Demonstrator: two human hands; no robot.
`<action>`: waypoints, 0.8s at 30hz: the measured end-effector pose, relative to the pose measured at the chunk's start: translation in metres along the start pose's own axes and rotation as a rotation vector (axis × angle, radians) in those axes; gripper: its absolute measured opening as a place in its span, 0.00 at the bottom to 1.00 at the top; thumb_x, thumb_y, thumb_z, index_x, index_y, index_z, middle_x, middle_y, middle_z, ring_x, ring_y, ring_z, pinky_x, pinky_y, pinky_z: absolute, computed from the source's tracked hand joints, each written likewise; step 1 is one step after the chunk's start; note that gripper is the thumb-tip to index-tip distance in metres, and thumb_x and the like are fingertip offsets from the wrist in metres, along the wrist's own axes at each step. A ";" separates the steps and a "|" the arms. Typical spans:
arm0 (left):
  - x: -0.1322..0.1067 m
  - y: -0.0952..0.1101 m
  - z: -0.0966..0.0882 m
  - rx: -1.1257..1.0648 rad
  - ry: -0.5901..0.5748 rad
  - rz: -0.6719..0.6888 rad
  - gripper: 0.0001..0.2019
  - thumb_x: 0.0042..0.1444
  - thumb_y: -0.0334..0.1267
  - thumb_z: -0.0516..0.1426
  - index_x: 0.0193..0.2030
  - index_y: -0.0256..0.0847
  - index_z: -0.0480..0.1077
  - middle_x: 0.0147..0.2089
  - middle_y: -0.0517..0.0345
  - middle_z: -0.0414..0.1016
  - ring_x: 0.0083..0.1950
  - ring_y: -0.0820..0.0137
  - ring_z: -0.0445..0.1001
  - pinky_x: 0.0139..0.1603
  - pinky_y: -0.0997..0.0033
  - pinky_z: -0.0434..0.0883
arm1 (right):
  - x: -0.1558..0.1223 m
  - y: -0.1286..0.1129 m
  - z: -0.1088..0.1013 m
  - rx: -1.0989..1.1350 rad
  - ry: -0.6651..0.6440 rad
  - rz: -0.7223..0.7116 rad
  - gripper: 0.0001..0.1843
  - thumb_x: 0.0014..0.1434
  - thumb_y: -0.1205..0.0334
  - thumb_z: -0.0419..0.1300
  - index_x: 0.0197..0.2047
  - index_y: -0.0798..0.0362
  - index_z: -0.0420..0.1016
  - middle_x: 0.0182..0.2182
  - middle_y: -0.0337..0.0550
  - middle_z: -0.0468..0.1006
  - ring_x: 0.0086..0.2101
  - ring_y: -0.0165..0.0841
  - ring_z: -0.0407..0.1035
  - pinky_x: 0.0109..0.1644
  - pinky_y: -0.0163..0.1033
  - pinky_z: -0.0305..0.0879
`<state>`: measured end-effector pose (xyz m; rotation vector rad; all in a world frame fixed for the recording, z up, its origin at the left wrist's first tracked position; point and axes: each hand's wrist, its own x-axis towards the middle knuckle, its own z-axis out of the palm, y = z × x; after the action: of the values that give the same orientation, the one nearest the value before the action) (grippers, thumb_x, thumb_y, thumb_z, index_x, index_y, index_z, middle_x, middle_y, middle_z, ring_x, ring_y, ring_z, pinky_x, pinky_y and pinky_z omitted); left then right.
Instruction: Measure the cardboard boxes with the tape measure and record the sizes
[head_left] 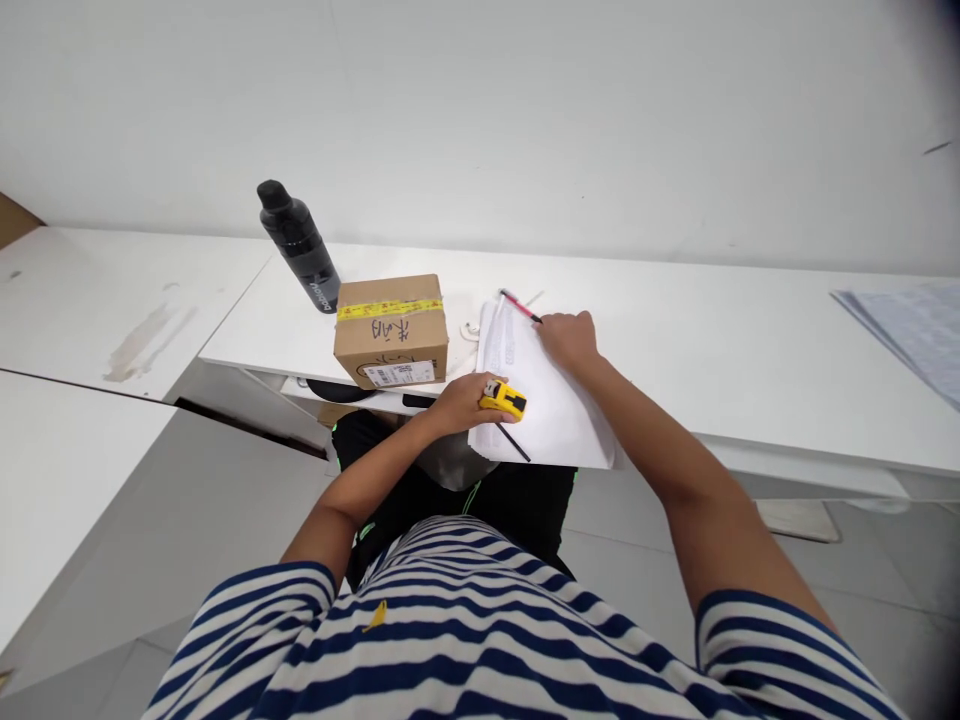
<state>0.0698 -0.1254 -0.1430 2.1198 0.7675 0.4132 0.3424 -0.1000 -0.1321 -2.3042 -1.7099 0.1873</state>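
Note:
A yellow tape measure is gripped in my left hand, just above the near left part of some white sheets of paper. Below that hand a thin black stick, perhaps a pen, lies slanted on the paper. My right hand is closed at the paper's far edge. A red pen with a dark end runs from its fingertips toward the upper left; the fingers' grip on it is partly hidden.
Left of the paper stands a taped cardboard box, with a black bottle behind it. More printed sheets lie at the right of the white desk. A white wall rises behind. A small white cable is beside the box.

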 end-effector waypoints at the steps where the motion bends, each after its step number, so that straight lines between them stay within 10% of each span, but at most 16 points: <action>1: 0.004 0.000 0.000 0.013 -0.016 -0.029 0.32 0.47 0.59 0.69 0.55 0.43 0.73 0.53 0.52 0.82 0.56 0.57 0.80 0.57 0.59 0.73 | -0.001 -0.002 0.001 0.007 0.020 -0.010 0.17 0.69 0.58 0.50 0.44 0.58 0.77 0.46 0.64 0.83 0.48 0.51 0.75 0.59 0.57 0.59; 5: 0.006 0.000 0.002 0.012 -0.021 -0.111 0.31 0.50 0.62 0.66 0.53 0.43 0.73 0.48 0.56 0.83 0.50 0.59 0.81 0.52 0.62 0.74 | -0.026 -0.010 0.004 0.372 0.154 -0.012 0.22 0.73 0.47 0.45 0.44 0.52 0.73 0.39 0.52 0.82 0.38 0.40 0.74 0.45 0.44 0.65; 10: 0.003 0.002 0.005 0.016 -0.004 -0.112 0.31 0.51 0.62 0.66 0.53 0.44 0.73 0.50 0.54 0.83 0.51 0.59 0.81 0.52 0.63 0.73 | -0.055 -0.022 0.020 0.954 -0.041 -0.151 0.31 0.66 0.30 0.48 0.34 0.48 0.73 0.27 0.39 0.75 0.27 0.32 0.65 0.36 0.41 0.64; 24: 0.007 0.003 0.008 0.030 -0.016 -0.119 0.33 0.51 0.63 0.67 0.55 0.42 0.74 0.52 0.51 0.83 0.54 0.55 0.81 0.55 0.59 0.73 | -0.061 -0.028 0.027 0.785 -0.036 -0.026 0.26 0.57 0.38 0.64 0.20 0.48 0.65 0.19 0.39 0.71 0.27 0.37 0.68 0.34 0.44 0.67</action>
<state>0.0801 -0.1271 -0.1453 2.0903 0.8904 0.3219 0.2912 -0.1474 -0.1527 -1.6924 -1.3352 0.7461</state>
